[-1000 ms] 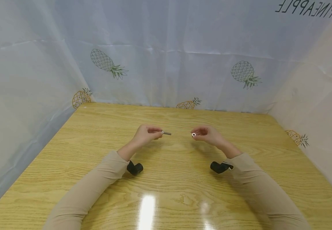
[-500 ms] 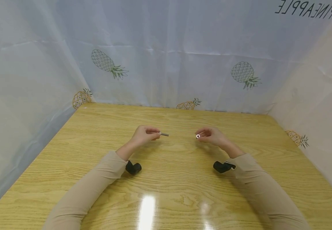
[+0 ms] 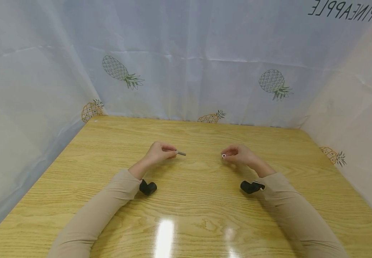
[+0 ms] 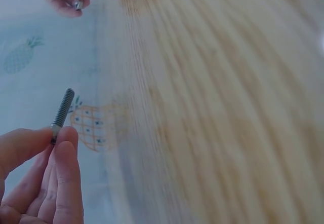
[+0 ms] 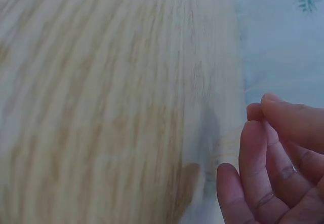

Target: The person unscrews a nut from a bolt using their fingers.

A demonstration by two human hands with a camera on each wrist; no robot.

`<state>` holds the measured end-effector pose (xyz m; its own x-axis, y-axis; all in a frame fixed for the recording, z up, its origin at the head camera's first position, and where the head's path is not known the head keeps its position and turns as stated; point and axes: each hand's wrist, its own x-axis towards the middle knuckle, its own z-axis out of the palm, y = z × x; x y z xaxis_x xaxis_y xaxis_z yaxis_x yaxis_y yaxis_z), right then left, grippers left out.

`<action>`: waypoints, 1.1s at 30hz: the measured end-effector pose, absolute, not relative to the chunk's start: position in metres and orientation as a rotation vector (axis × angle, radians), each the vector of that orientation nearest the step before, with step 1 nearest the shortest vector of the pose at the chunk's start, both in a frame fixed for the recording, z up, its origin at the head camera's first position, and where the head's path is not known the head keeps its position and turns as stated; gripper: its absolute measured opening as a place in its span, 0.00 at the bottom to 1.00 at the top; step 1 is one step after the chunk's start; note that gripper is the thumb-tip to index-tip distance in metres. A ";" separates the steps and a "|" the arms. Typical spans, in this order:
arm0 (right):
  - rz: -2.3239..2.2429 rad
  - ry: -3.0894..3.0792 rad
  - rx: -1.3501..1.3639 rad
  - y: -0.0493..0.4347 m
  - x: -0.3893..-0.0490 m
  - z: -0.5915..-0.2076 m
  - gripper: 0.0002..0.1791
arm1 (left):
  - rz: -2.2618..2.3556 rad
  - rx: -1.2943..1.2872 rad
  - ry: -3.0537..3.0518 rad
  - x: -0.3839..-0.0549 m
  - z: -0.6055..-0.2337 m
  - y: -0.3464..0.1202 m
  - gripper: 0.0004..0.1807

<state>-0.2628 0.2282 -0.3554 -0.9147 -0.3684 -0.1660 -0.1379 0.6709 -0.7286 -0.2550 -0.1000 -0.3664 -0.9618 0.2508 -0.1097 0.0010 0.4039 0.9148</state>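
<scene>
My left hand [image 3: 160, 153] pinches a silver bolt [image 4: 64, 107] between thumb and fingertips. Its threaded shaft sticks out past the fingers, pointing toward the right hand in the head view. Across from it, my right hand [image 3: 240, 155] pinches a small, shiny metal nut [image 3: 223, 156], its hole turned toward the head camera. The fingers hide the nut in the right wrist view, while a bit of it shows at the top of the left wrist view. Bolt and nut are apart, with a gap between the hands above the table.
Below both hands lies a wood-grain table [image 3: 192, 200] with bright light reflections near its front. A white curtain [image 3: 186, 71] printed with pineapples encloses the back and sides. Black wrist mounts [image 3: 148, 187] hang at both sleeves.
Both hands have drawn apart, the left one moving left with the bolt and the right one moving right with the nut. Both also came slightly nearer to the body.
</scene>
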 end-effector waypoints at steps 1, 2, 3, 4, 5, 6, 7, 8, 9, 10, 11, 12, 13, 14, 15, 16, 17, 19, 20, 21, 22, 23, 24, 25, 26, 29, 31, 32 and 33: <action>-1.083 2.588 -0.392 0.228 -0.263 -0.355 0.18 | 1.575 0.222 2.435 -0.255 -0.367 -0.100 0.15; -1.061 2.592 -0.400 0.228 -0.263 -0.355 0.19 | 1.569 0.220 2.433 -0.256 -0.368 -0.101 0.15; -1.048 2.592 -0.401 0.228 -0.263 -0.355 0.19 | 1.569 0.214 2.427 -0.256 -0.368 -0.101 0.14; -1.040 2.587 -0.411 0.228 -0.263 -0.355 0.19 | 1.569 0.207 2.421 -0.256 -0.369 -0.101 0.14; -1.033 2.583 -0.409 0.228 -0.263 -0.356 0.19 | 1.565 0.200 2.418 -0.257 -0.369 -0.101 0.14; -1.023 2.582 -0.412 0.228 -0.264 -0.356 0.19 | 1.561 0.192 2.416 -0.257 -0.369 -0.101 0.14; -1.018 2.577 -0.412 0.228 -0.264 -0.356 0.19 | 1.561 0.187 2.408 -0.257 -0.369 -0.101 0.14; -1.015 2.571 -0.410 0.228 -0.265 -0.357 0.19 | 1.560 0.184 2.404 -0.257 -0.369 -0.102 0.14; -1.020 2.564 -0.396 0.228 -0.265 -0.358 0.19 | 1.555 0.183 2.403 -0.257 -0.369 -0.102 0.14; -1.021 2.561 -0.394 0.228 -0.265 -0.358 0.20 | 1.548 0.185 2.403 -0.257 -0.369 -0.102 0.14; -1.019 2.562 -0.387 0.228 -0.265 -0.359 0.19 | 1.540 0.188 2.405 -0.257 -0.369 -0.102 0.14; -1.020 2.562 -0.377 0.228 -0.266 -0.359 0.19 | 1.537 0.190 2.404 -0.257 -0.369 -0.102 0.14; -1.018 2.562 -0.375 0.227 -0.266 -0.360 0.19 | 1.533 0.190 2.403 -0.257 -0.369 -0.102 0.14; -1.016 2.563 -0.374 0.227 -0.266 -0.360 0.19 | 1.529 0.189 2.403 -0.256 -0.369 -0.102 0.14; -1.012 2.564 -0.375 0.226 -0.266 -0.360 0.19 | 1.525 0.189 2.403 -0.256 -0.369 -0.102 0.14; -1.015 2.562 -0.370 0.226 -0.266 -0.360 0.18 | 1.524 0.186 2.402 -0.256 -0.369 -0.102 0.14; -1.018 2.558 -0.365 0.225 -0.266 -0.360 0.18 | 1.523 0.182 2.400 -0.256 -0.369 -0.102 0.14; -1.025 2.549 -0.362 0.223 -0.266 -0.360 0.17 | 1.524 0.174 2.393 -0.256 -0.369 -0.102 0.14; -1.026 2.548 -0.368 0.222 -0.266 -0.360 0.17 | 1.525 0.170 2.391 -0.256 -0.369 -0.102 0.14; -1.023 2.548 -0.373 0.222 -0.266 -0.360 0.17 | 1.523 0.169 2.392 -0.256 -0.369 -0.102 0.14; -1.022 2.549 -0.372 0.221 -0.266 -0.360 0.16 | 1.518 0.168 2.393 -0.256 -0.369 -0.102 0.14; -1.017 2.552 -0.373 0.220 -0.266 -0.361 0.16 | 1.517 0.166 2.392 -0.256 -0.369 -0.102 0.14; -1.010 2.558 -0.374 0.219 -0.266 -0.361 0.15 | 1.514 0.166 2.392 -0.256 -0.369 -0.102 0.14; -1.000 2.564 -0.384 0.218 -0.267 -0.361 0.15 | 1.511 0.165 2.393 -0.256 -0.369 -0.102 0.14; -0.984 2.575 -0.395 0.218 -0.267 -0.361 0.14 | 1.505 0.168 2.396 -0.256 -0.369 -0.102 0.14; -0.957 2.593 -0.402 0.217 -0.267 -0.361 0.13 | 1.495 0.171 2.395 -0.256 -0.368 -0.102 0.14; -0.938 2.605 -0.418 0.216 -0.267 -0.361 0.13 | 1.480 0.179 2.401 -0.256 -0.368 -0.102 0.14; -0.934 2.607 -0.418 0.216 -0.267 -0.361 0.13 | 1.475 0.182 2.401 -0.256 -0.368 -0.101 0.14; -0.931 2.611 -0.419 0.216 -0.267 -0.360 0.13 | 1.472 0.182 2.400 -0.256 -0.368 -0.101 0.14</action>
<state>-0.2670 0.2157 -0.3603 -0.9000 -0.3805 -0.2127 -0.1601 0.7424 -0.6505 -0.2558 -0.1013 -0.3678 -0.9411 0.2709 -0.2022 -0.0575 0.4611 0.8855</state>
